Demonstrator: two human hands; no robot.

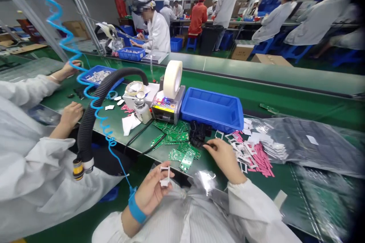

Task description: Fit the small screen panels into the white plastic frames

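Note:
My left hand (154,188), with a blue wrist strap (136,207) round its wrist, holds a small white plastic frame (164,176) over my lap. My right hand (224,157) reaches to a heap of small black parts (198,133), its thumb and forefinger pinched at the heap's right edge. Whether a black part is between those fingertips is too small to make out. Between the hands, green circuit boards (173,134) lie in a loose pile. To the right of my right hand are white frames (239,150) and pink strips (261,161).
A tape dispenser (167,108) stands behind the boards, beside a blue tray (212,108) and a pump bottle (142,111). A black hose (98,102) and coiled blue cord (97,102) hang at left. A co-worker's hand (71,115) rests nearby. Plastic bags (313,142) cover the right side.

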